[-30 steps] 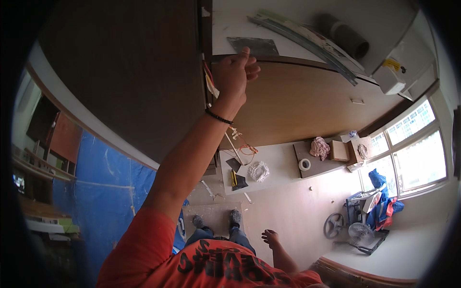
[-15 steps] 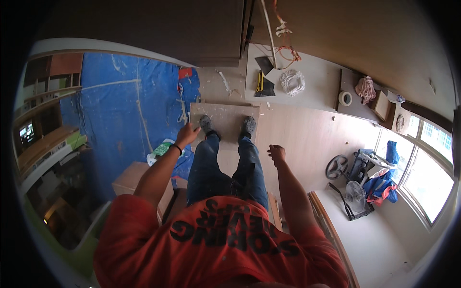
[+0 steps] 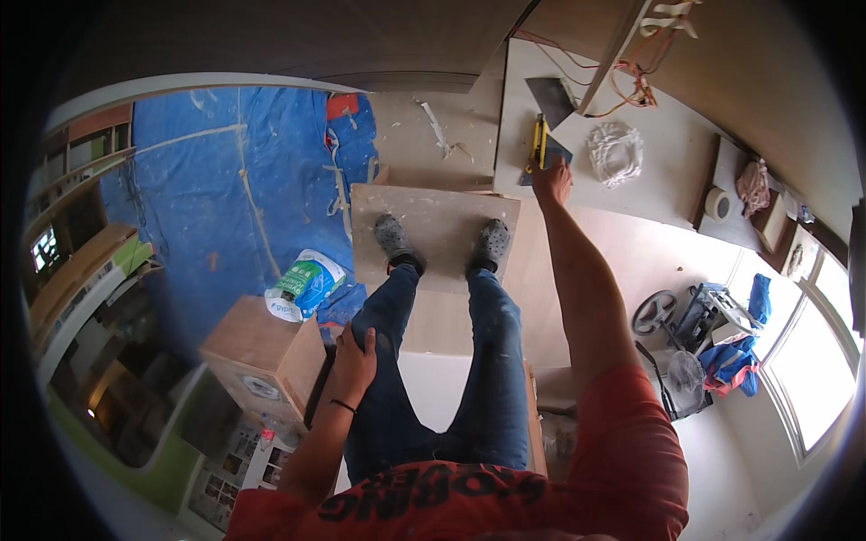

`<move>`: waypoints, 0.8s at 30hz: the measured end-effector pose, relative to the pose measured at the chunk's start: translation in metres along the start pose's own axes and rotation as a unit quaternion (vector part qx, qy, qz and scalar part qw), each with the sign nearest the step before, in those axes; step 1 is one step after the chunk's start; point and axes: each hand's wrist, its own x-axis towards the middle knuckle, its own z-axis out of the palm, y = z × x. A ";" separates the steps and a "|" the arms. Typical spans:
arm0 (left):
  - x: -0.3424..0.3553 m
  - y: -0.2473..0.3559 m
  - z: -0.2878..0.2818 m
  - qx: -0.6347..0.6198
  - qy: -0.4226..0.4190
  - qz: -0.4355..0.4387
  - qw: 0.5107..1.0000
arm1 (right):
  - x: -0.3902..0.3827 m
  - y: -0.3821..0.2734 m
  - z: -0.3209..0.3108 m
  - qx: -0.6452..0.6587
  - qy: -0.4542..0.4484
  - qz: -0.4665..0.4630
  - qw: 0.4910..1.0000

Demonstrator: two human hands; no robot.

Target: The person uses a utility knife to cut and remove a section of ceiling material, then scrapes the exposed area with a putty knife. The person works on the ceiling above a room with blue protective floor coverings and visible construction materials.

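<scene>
My right hand (image 3: 552, 180) reaches forward to the white board (image 3: 654, 185), its fingers curled together at the near edge of a dark flat piece (image 3: 557, 149). Right beside those fingers lies a yellow utility knife (image 3: 539, 138). A second dark flat piece (image 3: 550, 99) rests just beyond them, and a coiled white bundle (image 3: 616, 153) sits to the right. My left hand (image 3: 355, 365) lies on my left thigh near the knee, fingers stretched out and holding nothing.
I stand on a raised wooden platform (image 3: 433, 203). A blue sheet (image 3: 189, 189) spreads at left, near a wooden box (image 3: 262, 352) and a printed bag (image 3: 308, 284). Orange wires (image 3: 636, 90) hang at the upper right. A tape roll (image 3: 718, 205) and a fan (image 3: 686, 370) are at right.
My right hand has moved forward to the dark piece beside the knife. My left hand has come down onto my thigh. The view has shifted, and I lean forward more.
</scene>
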 end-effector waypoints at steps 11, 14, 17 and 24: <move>-0.012 -0.005 0.007 -0.060 -0.008 -0.018 0.998 | -0.011 0.029 0.041 0.022 -0.030 -0.070 0.997; -0.025 -0.015 0.020 -0.063 -0.025 -0.004 0.998 | -0.072 0.035 0.012 0.187 -0.204 0.013 0.961; -0.036 -0.014 0.003 0.007 -0.058 0.042 0.997 | -0.152 0.013 -0.042 0.256 -0.234 -0.134 0.928; -0.094 0.077 -0.144 -0.264 -0.020 0.224 0.938 | -0.318 -0.117 -0.216 0.390 -0.554 -0.111 0.727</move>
